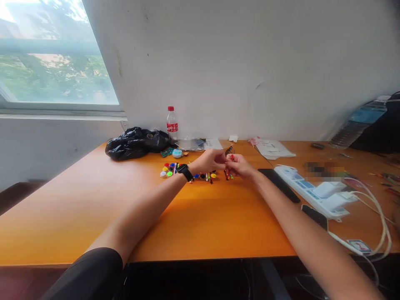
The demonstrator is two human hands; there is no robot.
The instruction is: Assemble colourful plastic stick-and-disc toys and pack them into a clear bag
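Observation:
My left hand (208, 161), with a black watch on its wrist, reaches across the table to meet my right hand (240, 166). Their fingertips are pinched together and touch. A small red piece (232, 157) shows at the fingers of my right hand; its kind is too small to tell. Whatever my left fingers hold is hidden. Under and beside my left hand lie several small round coloured pieces, among them a yellow one (213, 176) and a green one (169, 174). Thin coloured sticks (227, 175) lie just below my right hand.
Behind the hands are a black plastic bag (137, 143), a red-capped bottle (172, 125) and a round tin (177, 153). To the right lie a black slab (278, 184), a white power strip (308, 189) with cables, a phone (314, 216) and a large water bottle (359, 123).

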